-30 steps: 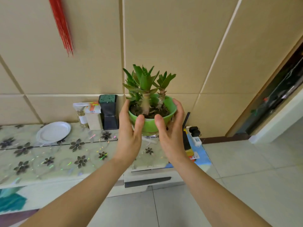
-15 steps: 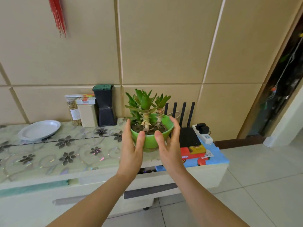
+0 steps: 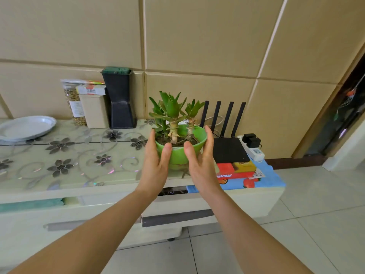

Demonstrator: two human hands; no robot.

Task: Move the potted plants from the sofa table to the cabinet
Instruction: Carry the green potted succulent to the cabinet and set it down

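Potted succulent [image 3: 173, 113] in its bright green plastic pot [image 3: 180, 153] is sitting at (or right above) the glass top of the cabinet [image 3: 59, 186], toward the right part of the flowery surface. Can't really tell if the base is fully down on the glass, since the hands cover the lower sides.

Left hand [image 3: 156, 165] is cupped against the left side of the pot, thumb up on the front wall near the rim, fingers wrapped round the far side. Right hand [image 3: 199, 163] mirrors it on the right side, thumb on the front, fingers reaching up along the rim. So both hands are holding the pot between them, plant upright.

Other stuff on the cabinet: a black router [image 3: 229, 149] with four antennas just to the right of the pot, lying on a colourful strawberry-print cloth [image 3: 256, 178], with a white power strip [image 3: 253, 152] beside it carrying black plugs. Behind and left of the plant there's a tall black planter [image 3: 119, 99] with green foam in the top, standing against the padded wall. Next to that a beige box [image 3: 94, 109] and a clear bag of dried something [image 3: 74, 101]. Far left is a white plate [image 3: 25, 128]. A drawer below the hands looks slightly open.
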